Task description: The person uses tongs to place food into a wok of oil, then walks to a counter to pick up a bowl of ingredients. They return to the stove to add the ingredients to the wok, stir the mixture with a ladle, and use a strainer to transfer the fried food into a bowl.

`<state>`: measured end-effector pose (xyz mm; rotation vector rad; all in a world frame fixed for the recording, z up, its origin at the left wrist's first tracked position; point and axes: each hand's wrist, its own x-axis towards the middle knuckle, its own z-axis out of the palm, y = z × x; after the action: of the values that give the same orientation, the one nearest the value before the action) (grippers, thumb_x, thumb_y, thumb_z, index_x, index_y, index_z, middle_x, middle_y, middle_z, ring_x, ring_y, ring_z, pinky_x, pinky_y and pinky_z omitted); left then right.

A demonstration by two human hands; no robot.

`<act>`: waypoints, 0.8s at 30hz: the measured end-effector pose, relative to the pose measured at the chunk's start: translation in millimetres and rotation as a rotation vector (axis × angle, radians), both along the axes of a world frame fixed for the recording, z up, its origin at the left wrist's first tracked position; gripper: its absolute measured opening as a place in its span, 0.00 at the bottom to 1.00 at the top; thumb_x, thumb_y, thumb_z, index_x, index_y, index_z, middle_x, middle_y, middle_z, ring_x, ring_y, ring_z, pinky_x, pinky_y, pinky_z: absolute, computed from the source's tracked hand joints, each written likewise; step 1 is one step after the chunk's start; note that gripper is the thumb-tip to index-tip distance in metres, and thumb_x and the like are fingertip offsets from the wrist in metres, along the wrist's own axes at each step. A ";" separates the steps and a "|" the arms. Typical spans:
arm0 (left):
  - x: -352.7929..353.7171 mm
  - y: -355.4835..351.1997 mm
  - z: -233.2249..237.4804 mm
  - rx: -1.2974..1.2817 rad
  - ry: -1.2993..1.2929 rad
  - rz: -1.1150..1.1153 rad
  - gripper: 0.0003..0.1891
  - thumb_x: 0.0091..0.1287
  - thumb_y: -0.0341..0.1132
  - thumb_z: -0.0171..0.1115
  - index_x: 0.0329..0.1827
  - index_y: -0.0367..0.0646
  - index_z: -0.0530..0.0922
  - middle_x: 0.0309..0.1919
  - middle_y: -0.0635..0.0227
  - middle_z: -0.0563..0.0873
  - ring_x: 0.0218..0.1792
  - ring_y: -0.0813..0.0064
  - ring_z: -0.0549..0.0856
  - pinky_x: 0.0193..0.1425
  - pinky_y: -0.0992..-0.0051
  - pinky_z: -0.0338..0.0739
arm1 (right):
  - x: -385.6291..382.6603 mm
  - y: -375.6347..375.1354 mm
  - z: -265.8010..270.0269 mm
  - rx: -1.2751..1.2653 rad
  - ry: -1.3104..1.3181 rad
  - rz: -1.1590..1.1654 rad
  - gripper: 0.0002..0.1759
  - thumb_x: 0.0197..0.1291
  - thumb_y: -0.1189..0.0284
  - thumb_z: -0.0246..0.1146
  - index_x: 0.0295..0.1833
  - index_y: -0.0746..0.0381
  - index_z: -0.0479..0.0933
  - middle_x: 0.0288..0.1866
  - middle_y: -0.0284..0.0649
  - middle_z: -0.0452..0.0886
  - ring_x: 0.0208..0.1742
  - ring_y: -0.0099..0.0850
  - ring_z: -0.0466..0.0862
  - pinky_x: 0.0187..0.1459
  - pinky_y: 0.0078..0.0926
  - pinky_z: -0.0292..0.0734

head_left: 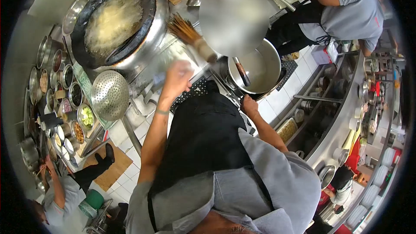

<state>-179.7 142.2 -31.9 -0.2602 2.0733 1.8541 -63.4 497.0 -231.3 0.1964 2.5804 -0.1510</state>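
Observation:
Ahead of my apron, my left hand (178, 78) is smeared by motion, its fingers partly curled; I cannot make out whether it holds anything. It is nearest to the bamboo brush (190, 37) and the steel counter. My right hand (249, 105) is closed beside the near rim of a large steel pot (269, 60); what it grips is hidden. A wooden handle (241, 73) slants over the pot, its upper part covered by a blurred round grey patch. To the left, a wok (80, 39) holds bubbling yellowish oil (113, 24). A perforated skimmer (110, 95) lies below it.
Metal bowls of ingredients, including chopped greens (87, 117), crowd the left side. A co-worker in a grey shirt (353, 11) stands at upper right, another person (60, 195) at lower left. A long steel counter (342, 117) with shelves runs along the right.

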 end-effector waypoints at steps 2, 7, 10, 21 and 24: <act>23.0 -11.2 -1.7 0.064 -0.008 -0.021 0.19 0.71 0.37 0.63 0.58 0.34 0.74 0.40 0.61 0.82 0.27 0.79 0.82 0.26 0.79 0.79 | -19.3 -16.2 -15.7 0.032 -0.035 0.056 0.14 0.67 0.70 0.51 0.51 0.67 0.73 0.47 0.54 0.85 0.48 0.50 0.87 0.49 0.46 0.83; 72.0 -33.9 126.0 0.431 0.227 -0.180 0.05 0.71 0.31 0.61 0.39 0.37 0.78 0.38 0.63 0.83 0.36 0.77 0.84 0.42 0.78 0.79 | -50.4 -35.5 -47.2 -0.023 -0.113 0.069 0.19 0.68 0.64 0.52 0.54 0.67 0.74 0.49 0.54 0.85 0.52 0.51 0.86 0.52 0.46 0.82; 89.1 -49.6 192.1 0.655 0.739 -0.261 0.09 0.59 0.34 0.69 0.25 0.43 0.78 0.34 0.57 0.85 0.35 0.66 0.85 0.41 0.68 0.80 | -56.7 -37.6 -55.2 0.000 -0.106 0.075 0.23 0.68 0.59 0.55 0.58 0.66 0.70 0.49 0.54 0.84 0.52 0.52 0.86 0.53 0.49 0.81; 125.1 -89.2 282.6 1.141 0.987 -0.557 0.08 0.65 0.28 0.60 0.31 0.33 0.82 0.35 0.52 0.87 0.33 0.69 0.87 0.32 0.71 0.78 | -86.4 -69.3 48.9 -0.610 -0.100 0.531 0.21 0.69 0.61 0.62 0.56 0.66 0.79 0.43 0.52 0.85 0.44 0.49 0.85 0.44 0.38 0.77; 134.7 -103.5 293.2 1.141 0.977 -0.571 0.09 0.67 0.27 0.58 0.33 0.30 0.83 0.35 0.51 0.88 0.33 0.70 0.87 0.30 0.72 0.78 | -100.0 -93.1 126.9 -0.864 -0.360 0.224 0.19 0.73 0.65 0.58 0.59 0.68 0.77 0.43 0.44 0.86 0.39 0.35 0.85 0.40 0.30 0.78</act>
<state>-45.1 38.7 261.2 1.5502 0.8491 2.5622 -163.4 403.9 -104.4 -0.3507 1.9520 -1.0071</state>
